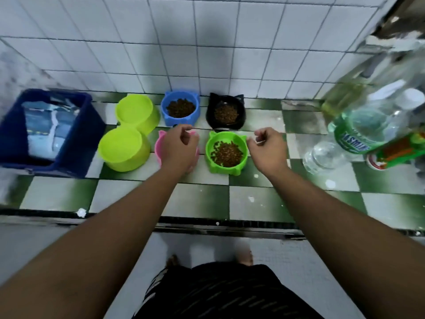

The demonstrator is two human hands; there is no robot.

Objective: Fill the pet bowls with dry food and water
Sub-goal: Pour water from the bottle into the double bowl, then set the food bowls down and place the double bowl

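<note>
Several pet bowls stand on the green-and-white checkered counter (250, 199). Brown dry food fills the blue bowl (180, 108), the black bowl (226, 113) and the green bowl (226, 153). Two lime bowls (137, 112) (124, 148) at the left look empty. A pink bowl (160, 143) is mostly hidden beneath my left hand (179, 148), which hovers over it with fingers loosely curled, holding nothing. My right hand (268, 148) hangs just right of the green bowl's rim, fingers loosely curled, nothing visibly held.
A dark blue crate (76, 148) with a pale food bag (49, 127) inside stands at the far left. Clear plastic bottles, one with a green label (354, 139), crowd the right end. A white tiled wall (207, 54) backs the counter.
</note>
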